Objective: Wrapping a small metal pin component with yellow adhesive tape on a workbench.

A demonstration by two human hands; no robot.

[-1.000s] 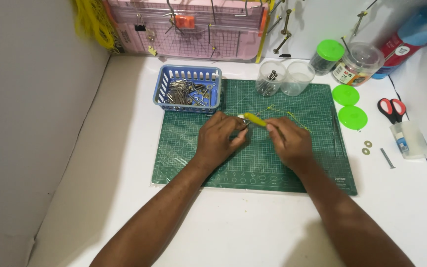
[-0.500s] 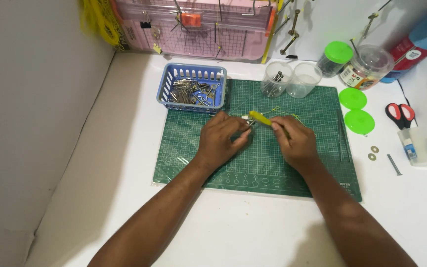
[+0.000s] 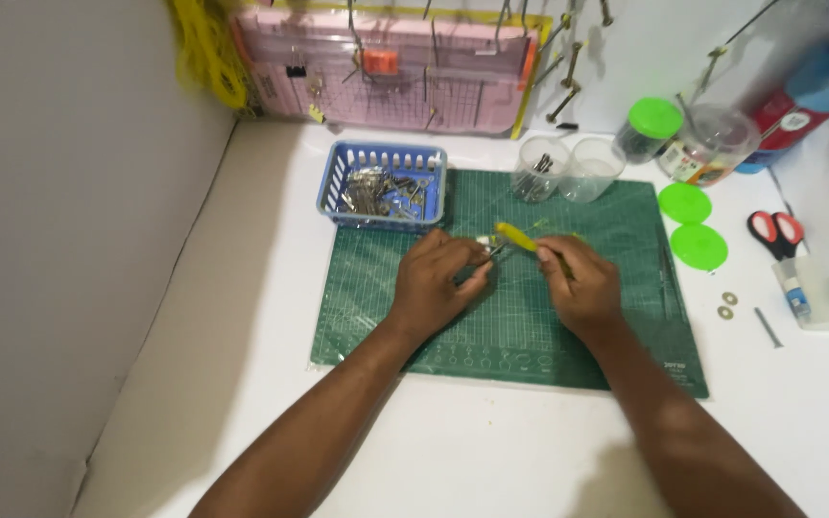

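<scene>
Small metal piece [image 3: 485,247] sits mid-frame over the green cutting mat [image 3: 386,317], pinched in left hand [image 3: 434,288] fingers closed around it. Right hand [image 3: 582,288] grips yellow-handled tool [image 3: 515,237], tip meeting the piece, so a fastening step looks underway; steady alignment needed. Blue basket [image 3: 333,192] of metal parts just above, clear cups [image 3: 568,168] upper right on white surface [image 3: 491,451].

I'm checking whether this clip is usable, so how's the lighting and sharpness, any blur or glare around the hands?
Head view: even, bright lighting with soft shadows under both forearms; the left hand and right hand are fairly sharp on the green cutting mat, though the small yellow-handled tool between them stays hard to make out; the top right corner is smeared with blur; mild glare on the white table.
</scene>
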